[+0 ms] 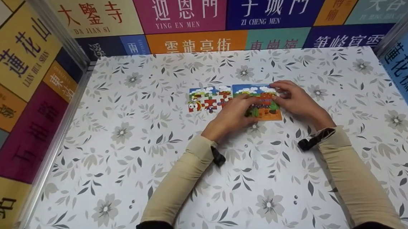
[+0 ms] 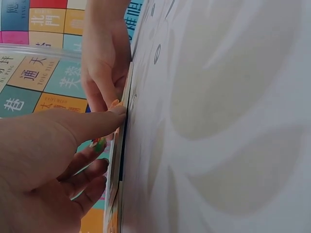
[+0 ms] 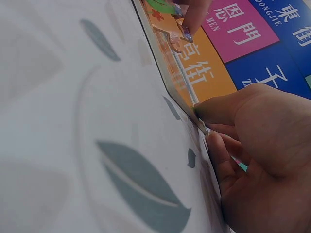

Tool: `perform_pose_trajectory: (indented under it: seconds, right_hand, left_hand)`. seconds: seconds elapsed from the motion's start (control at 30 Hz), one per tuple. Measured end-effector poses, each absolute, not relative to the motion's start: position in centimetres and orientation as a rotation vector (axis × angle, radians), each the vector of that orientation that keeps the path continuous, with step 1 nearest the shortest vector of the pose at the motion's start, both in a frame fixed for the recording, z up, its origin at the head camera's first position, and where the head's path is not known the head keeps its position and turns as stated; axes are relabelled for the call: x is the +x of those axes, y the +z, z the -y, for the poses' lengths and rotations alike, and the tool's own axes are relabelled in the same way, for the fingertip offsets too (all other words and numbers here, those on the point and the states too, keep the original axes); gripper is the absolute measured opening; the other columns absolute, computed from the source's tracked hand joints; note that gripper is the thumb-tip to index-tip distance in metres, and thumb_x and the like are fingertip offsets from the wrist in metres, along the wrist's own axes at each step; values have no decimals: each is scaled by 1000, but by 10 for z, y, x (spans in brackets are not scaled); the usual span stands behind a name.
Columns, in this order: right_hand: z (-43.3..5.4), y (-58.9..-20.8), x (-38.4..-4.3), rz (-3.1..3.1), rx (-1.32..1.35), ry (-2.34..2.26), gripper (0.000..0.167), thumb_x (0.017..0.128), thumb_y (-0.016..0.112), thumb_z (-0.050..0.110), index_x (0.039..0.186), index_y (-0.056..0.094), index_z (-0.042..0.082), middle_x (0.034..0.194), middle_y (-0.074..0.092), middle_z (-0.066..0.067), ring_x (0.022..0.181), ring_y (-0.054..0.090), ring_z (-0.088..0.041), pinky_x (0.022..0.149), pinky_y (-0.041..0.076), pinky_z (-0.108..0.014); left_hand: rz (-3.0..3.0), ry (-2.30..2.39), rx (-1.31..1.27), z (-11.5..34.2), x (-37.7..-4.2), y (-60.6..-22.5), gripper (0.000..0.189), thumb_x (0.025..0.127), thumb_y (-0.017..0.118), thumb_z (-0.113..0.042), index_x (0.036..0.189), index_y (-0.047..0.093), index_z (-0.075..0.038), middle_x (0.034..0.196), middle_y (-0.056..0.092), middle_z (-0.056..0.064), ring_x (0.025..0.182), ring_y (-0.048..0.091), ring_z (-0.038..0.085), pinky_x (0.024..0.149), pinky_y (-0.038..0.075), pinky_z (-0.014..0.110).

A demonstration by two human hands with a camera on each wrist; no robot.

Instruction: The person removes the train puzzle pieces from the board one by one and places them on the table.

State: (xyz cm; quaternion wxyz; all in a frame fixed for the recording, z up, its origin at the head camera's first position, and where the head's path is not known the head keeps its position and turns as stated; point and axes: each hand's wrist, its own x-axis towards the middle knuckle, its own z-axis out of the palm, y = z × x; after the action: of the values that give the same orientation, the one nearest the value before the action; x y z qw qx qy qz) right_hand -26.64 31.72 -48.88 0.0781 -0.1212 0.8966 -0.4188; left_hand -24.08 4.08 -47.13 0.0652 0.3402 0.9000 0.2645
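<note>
A colourful jigsaw puzzle (image 1: pixel 272 115) lies on the table, with an orange lower part and blue sky on top. Over its left half, my left hand (image 1: pixel 232 114) pinches a small puzzle piece (image 3: pixel 174 42), tilted at the board in the right wrist view. That hand's thumb (image 2: pixel 99 124) is by the board's edge; its palm hides part of the picture. My right hand (image 1: pixel 296 99) grips the puzzle's right edge between thumb and fingers. Directly left is a second puzzle section (image 1: pixel 208 101), with white gaps between its pieces and a round cartoon face.
White floral paper covers the table (image 1: pixel 121 170). Panels of coloured signs (image 1: pixel 189 7) stand along the back and both sides. Black wrist cameras hang at the left cuff (image 1: pixel 218 156) and the right cuff (image 1: pixel 308 143).
</note>
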Motion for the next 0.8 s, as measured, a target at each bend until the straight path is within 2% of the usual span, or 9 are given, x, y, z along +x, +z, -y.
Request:
perform_pose_trajectory:
  seconds: [0.27,0.6,0.8]
  right_hand:
    - [-318,-488,-267,-2657,-303,-1257,53,111,64,21,161,52,13,173,36,-10,142,55,-42,120,45,-57]
    - [-318,-488,-267,-2662,-293,-1245,54,110,65,23,162,52,14,174,36,-11,140,56,-42,118,46,-57]
    - [-317,-489,-268,-2667,-291,-1253,54,109,65,21,161,53,13,173,36,-11,140,56,-43,120,45,-58]
  left_hand:
    - [-2743,747,1061,-40,-243,-470,56,98,82,-34,150,66,-24,151,59,6,136,57,23,114,50,39]
    - [-2742,792,1103,-32,-242,-471,51,98,82,-34,146,69,-24,151,63,2,140,57,21,119,46,38]
    - [-2740,884,1139,-21,-246,-467,50,96,85,-34,142,72,-19,140,73,-1,128,65,19,111,51,35]
